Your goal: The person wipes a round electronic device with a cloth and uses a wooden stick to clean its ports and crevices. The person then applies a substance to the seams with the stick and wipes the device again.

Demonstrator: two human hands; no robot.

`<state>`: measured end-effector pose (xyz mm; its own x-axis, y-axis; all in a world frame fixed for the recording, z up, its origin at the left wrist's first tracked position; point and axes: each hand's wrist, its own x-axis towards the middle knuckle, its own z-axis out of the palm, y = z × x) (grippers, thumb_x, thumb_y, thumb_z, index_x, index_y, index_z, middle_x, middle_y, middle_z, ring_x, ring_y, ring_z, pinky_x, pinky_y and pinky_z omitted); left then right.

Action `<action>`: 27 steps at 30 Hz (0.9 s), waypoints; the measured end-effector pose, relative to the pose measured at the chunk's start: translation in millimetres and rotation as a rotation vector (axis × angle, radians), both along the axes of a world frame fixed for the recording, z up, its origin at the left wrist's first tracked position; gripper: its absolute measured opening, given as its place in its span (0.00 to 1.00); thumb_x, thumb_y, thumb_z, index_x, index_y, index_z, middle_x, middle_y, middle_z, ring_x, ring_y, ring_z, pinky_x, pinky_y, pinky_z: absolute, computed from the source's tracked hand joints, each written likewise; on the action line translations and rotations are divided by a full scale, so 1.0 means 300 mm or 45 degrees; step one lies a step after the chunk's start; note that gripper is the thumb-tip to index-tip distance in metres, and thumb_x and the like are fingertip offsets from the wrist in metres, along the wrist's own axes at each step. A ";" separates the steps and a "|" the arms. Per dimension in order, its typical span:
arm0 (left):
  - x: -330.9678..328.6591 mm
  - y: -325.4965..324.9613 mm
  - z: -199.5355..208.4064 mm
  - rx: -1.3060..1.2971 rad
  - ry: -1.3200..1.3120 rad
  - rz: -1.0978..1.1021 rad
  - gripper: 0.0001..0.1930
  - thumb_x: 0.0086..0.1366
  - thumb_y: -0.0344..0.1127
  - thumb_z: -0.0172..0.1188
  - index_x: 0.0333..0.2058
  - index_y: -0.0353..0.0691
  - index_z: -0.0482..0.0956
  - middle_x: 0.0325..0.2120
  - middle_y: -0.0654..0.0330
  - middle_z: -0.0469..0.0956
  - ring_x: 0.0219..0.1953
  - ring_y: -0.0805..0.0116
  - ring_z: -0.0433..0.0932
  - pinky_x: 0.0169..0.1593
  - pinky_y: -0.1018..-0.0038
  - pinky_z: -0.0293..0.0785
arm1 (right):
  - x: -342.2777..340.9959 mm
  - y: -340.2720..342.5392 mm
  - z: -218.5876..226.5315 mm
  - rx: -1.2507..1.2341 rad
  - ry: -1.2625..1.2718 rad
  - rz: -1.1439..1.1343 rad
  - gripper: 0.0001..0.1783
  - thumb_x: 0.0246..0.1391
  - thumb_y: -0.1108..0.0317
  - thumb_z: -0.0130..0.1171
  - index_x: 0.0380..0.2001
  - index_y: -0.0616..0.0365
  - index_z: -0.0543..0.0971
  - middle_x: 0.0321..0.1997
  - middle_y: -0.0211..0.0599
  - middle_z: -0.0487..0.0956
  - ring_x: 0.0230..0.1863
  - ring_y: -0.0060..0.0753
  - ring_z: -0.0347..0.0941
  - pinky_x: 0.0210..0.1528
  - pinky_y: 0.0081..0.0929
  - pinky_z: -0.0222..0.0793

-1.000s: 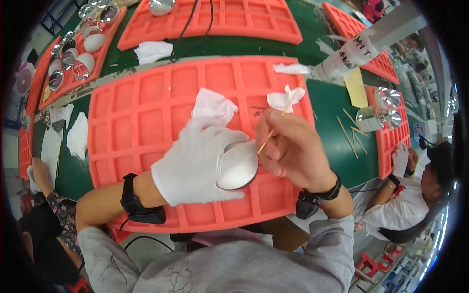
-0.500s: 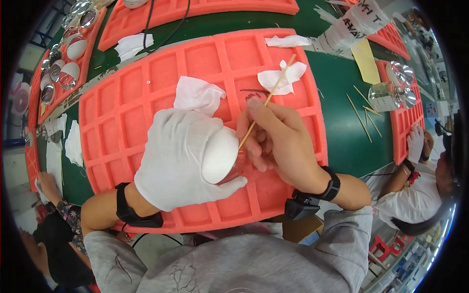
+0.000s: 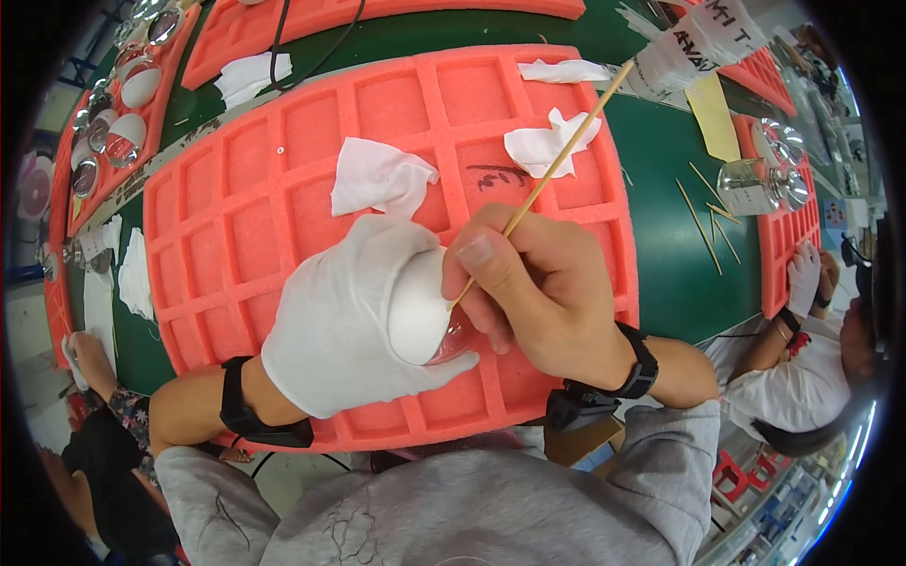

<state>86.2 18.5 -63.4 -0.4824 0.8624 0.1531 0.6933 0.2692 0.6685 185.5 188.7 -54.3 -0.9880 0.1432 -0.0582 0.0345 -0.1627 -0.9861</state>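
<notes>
My left hand (image 3: pixel 330 316), in a white glove, is closed around a rounded globe (image 3: pixel 417 316) that is white on top and shiny below, where it shows red. My bare right hand (image 3: pixel 547 292) pinches a thin wooden stick (image 3: pixel 566 151) that slants up to the right. The stick's lower tip meets the globe near the border between its white and shiny parts; I cannot tell whether it presses there. Both hands are over a red foam tray (image 3: pixel 241 212) with square pockets. A crumpled white cloth (image 3: pixel 382 176) lies beyond my left hand, another white cloth (image 3: pixel 547 143) beyond my right.
Several loose wooden sticks (image 3: pixel 698 226) lie on the green table (image 3: pixel 661 302) to the right, near a clear glass jar (image 3: pixel 750 187). A plastic-wrapped roll (image 3: pixel 694 52) stands at the far right. Similar globes (image 3: pixel 125 140) fill a tray at left. Co-workers sit on both sides.
The stick's tip has moved slightly left and down along the globe, and its upper end has swung up and right. My right hand has shifted a little lower with it.
</notes>
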 end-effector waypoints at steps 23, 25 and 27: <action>0.002 -0.002 -0.021 -0.045 0.453 -0.136 0.26 0.41 0.52 0.74 0.36 0.44 0.80 0.40 0.68 0.71 0.42 0.69 0.74 0.19 0.73 0.72 | -0.015 0.020 -0.100 0.246 0.640 0.167 0.08 0.62 0.75 0.60 0.30 0.69 0.80 0.27 0.41 0.81 0.21 0.31 0.73 0.24 0.27 0.67; 0.006 -0.004 -0.017 -0.027 0.464 -0.126 0.25 0.41 0.51 0.74 0.36 0.43 0.80 0.40 0.68 0.71 0.42 0.69 0.74 0.18 0.73 0.71 | -0.017 0.025 -0.089 0.247 0.628 0.231 0.07 0.61 0.75 0.62 0.30 0.68 0.80 0.27 0.40 0.81 0.23 0.34 0.75 0.25 0.28 0.69; 0.008 -0.001 -0.016 -0.020 0.476 -0.127 0.25 0.41 0.50 0.74 0.36 0.43 0.80 0.40 0.67 0.71 0.42 0.69 0.74 0.17 0.73 0.70 | -0.019 0.032 -0.087 0.249 0.628 0.256 0.06 0.60 0.75 0.63 0.30 0.68 0.80 0.27 0.40 0.81 0.23 0.35 0.75 0.25 0.28 0.70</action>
<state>88.7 18.1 -68.1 -0.3092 0.9060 0.2891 0.9119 0.1962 0.3606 179.8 198.2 -80.5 -0.9003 -0.0889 0.4262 -0.4267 -0.0136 -0.9043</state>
